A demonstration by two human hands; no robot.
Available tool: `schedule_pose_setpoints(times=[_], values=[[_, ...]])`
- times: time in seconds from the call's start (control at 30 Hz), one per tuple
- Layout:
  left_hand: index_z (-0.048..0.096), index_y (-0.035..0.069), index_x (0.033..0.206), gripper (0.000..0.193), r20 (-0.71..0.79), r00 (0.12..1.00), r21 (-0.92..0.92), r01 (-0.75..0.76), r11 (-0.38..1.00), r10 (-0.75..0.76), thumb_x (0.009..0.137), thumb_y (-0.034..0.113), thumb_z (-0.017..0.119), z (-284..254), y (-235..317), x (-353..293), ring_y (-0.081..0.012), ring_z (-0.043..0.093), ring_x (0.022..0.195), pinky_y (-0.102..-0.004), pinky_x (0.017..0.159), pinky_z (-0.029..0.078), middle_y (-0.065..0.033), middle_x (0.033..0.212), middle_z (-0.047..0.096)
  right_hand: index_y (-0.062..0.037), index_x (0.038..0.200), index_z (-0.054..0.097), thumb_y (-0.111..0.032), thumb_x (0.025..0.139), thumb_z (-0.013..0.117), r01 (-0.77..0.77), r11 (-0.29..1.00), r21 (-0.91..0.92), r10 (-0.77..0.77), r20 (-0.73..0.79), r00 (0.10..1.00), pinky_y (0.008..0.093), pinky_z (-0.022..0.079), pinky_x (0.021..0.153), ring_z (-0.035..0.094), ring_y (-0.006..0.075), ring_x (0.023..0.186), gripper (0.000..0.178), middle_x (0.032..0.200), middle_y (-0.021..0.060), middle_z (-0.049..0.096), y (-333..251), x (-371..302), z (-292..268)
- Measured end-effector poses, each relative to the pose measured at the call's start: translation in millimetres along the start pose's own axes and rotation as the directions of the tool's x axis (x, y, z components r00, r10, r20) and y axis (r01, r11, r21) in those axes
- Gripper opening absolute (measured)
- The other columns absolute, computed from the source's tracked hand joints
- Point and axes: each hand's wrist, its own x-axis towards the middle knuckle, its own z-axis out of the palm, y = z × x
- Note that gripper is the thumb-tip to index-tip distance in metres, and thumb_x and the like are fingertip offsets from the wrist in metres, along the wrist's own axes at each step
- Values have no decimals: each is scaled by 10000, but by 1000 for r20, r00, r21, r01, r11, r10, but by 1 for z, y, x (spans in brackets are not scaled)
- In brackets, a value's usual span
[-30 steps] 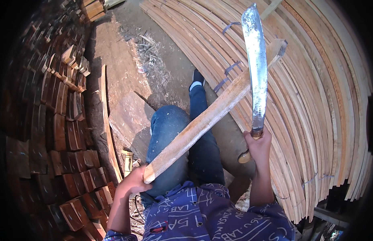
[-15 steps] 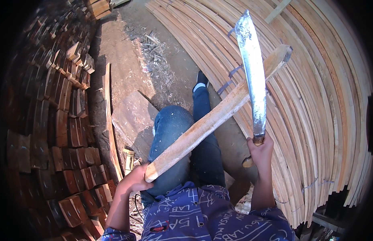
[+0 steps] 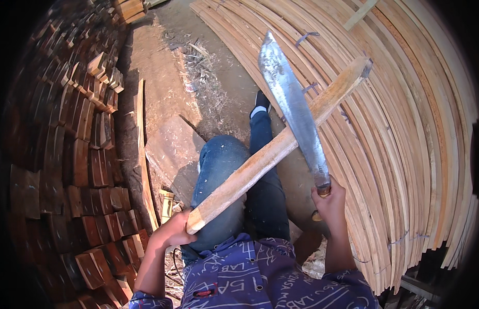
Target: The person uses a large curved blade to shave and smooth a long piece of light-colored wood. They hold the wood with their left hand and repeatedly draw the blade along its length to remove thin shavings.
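My left hand [image 3: 172,229] is closed round the near end of a long wooden stick [image 3: 244,181], which slants up and away to the right over my thigh. In my right hand [image 3: 329,201] is the handle of a machete [image 3: 293,105], its broad steel blade pointing away and a little to the left. The blade crosses in front of the stick beyond its middle; whether the two touch I cannot tell. The butt of the handle shows below my right fist.
Stacked wood blocks [image 3: 90,170] rise along the left. Long thin wooden strips [image 3: 399,134], tied in bundles, fill the right. A flat board [image 3: 172,147] and a narrow lath [image 3: 141,149] lie on the ground, with wood shavings [image 3: 200,72] farther off. A yellow object [image 3: 166,205] is beside my left hand.
The machete has swung to the left, its tip now lower and its flat side more in view. The stick and my left hand have hardly moved.
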Motion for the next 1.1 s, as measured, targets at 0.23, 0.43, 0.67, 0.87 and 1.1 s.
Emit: schedule_pose_setpoints(times=[0.23, 0.43, 0.67, 0.87, 1.1], values=[[518, 15, 1268, 679, 31, 999, -43, 39, 998, -37, 626, 28, 738, 2, -11, 1, -246, 635, 1049, -340, 940, 485, -164, 1105, 656, 41, 986, 630, -12, 762, 733, -34, 998, 45, 34, 0, 999, 291, 489, 632, 622, 118, 670, 252, 721, 87, 654, -17, 6, -8], [534, 20, 1266, 683, -2, 1000, -25, 6, 1000, -6, 620, 35, 754, 2, -6, 1, -255, 637, 1063, -344, 950, 480, -166, 1116, 661, 21, 962, 615, -18, 764, 741, -109, 988, 109, 108, 9, 994, 292, 478, 634, 598, 106, 674, 238, 735, 62, 640, -19, 11, -3], [539, 13, 1234, 652, -8, 1000, -74, -15, 997, 15, 618, 34, 753, 5, -11, -1, -255, 643, 1053, -345, 939, 488, -166, 1099, 666, 37, 979, 621, -40, 770, 747, -33, 999, -18, 35, 95, 995, 299, 500, 638, 668, 129, 706, 256, 775, 115, 694, -15, -11, 6], [541, 8, 1211, 648, -45, 998, -11, -40, 999, 39, 605, 69, 764, 7, -18, 1, -284, 658, 1034, -361, 920, 499, -183, 1069, 671, 34, 968, 619, -20, 779, 733, -107, 988, 110, 112, -40, 993, 295, 481, 618, 591, 104, 658, 227, 718, 63, 652, -27, 10, -5], [557, 5, 1200, 635, -35, 998, -15, -48, 999, 47, 606, 87, 764, 3, -16, 0, -304, 662, 1028, -363, 910, 503, -197, 1045, 674, 39, 988, 609, -36, 770, 739, 67, 996, -55, -59, 133, 989, 312, 508, 621, 698, 199, 671, 264, 712, 146, 684, -20, -16, 7]])
